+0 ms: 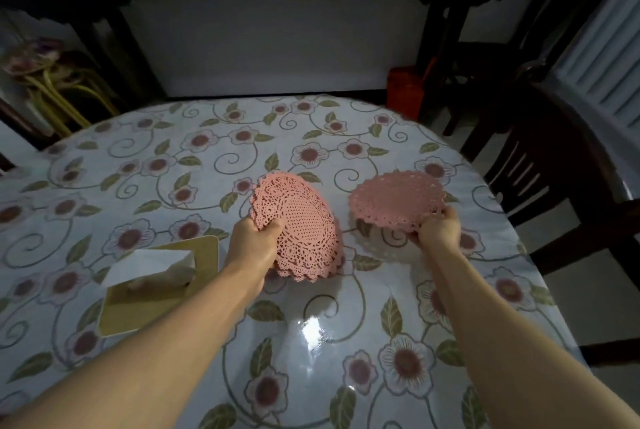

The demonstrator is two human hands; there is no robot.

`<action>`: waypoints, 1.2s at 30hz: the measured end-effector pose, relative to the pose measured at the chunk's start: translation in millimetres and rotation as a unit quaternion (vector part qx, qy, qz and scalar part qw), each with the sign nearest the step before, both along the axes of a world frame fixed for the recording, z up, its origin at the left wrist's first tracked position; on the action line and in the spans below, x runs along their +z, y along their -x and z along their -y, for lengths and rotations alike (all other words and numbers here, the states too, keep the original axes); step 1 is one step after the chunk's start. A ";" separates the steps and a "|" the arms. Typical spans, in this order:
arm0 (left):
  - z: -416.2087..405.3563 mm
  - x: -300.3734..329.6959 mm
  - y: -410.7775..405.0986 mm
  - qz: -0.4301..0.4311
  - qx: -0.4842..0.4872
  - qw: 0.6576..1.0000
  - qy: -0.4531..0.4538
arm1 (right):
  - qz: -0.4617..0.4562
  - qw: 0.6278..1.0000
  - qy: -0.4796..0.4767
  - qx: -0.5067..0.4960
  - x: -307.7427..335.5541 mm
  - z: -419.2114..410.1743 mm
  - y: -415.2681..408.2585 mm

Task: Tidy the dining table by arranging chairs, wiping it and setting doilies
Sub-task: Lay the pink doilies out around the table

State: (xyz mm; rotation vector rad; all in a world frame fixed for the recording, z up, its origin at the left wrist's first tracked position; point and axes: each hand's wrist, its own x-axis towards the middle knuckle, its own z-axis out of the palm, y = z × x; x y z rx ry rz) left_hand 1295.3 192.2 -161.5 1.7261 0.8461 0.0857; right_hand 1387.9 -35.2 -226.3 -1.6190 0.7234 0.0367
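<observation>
The room is dim, with a pale wall panel beyond dark carved furniture and a dark wooden chair (554,158) drawn up at the right edge of the tabletop (145,165). The tabletop is round-ended and covered in a glossy floral cloth that catches a glare of light near the front edge.

Near the middle of the tabletop, the left hand (254,241) is closed around the near-left rim of a stack of pink lace doilies (301,227). The stack is tilted up on edge, its patterned face turned toward the right, its lower rim close to or touching the cloth; I cannot tell which.

Toward the right edge, the right hand (438,229) pinches the near rim of a single pink doily (398,201), holding it nearly flat and just above the cloth, with a shadow beneath it. The two pink pieces sit apart, with bare cloth between them.

Left of the left forearm, toward the left edge, lies a yellowish tissue box (156,286) with a white tissue sticking out.
</observation>
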 end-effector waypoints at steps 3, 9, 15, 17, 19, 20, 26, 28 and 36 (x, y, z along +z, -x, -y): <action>-2.0 -2.6 1.3 0.001 0.009 1.000 -0.004 | 0.009 1.000 -0.012 -0.018 -7.6 -7.3 -14.9; 0.6 2.0 12.9 0.019 0.001 1.000 0.006 | -0.109 0.989 -0.024 0.098 -13.3 -4.6 -9.0; 15.6 17.4 32.4 0.004 -0.010 1.000 0.024 | -0.112 0.968 0.163 0.153 7.1 1.3 29.1; 21.2 21.2 41.7 0.012 -0.023 0.998 0.049 | -0.066 0.974 0.137 0.166 22.6 -0.9 52.2; 26.0 24.7 52.2 0.014 -0.035 0.997 0.074 | -0.061 0.974 0.047 0.213 37.9 -6.3 71.0; 28.0 27.9 58.5 0.013 -0.045 0.995 0.086 | -0.076 0.968 -0.008 0.239 46.9 -8.5 81.5; 35.5 50.5 111.3 0.045 -0.107 0.983 0.140 | -0.028 0.964 -0.070 0.253 79.7 -13.4 147.1; 27.7 50.3 130.9 0.043 -0.108 0.983 0.142 | 0.001 0.971 -0.054 0.231 95.4 -14.6 174.0; 0.8 71.8 224.2 0.035 -0.152 0.964 0.216 | 0.110 0.977 -0.003 0.181 137.9 -35.4 282.8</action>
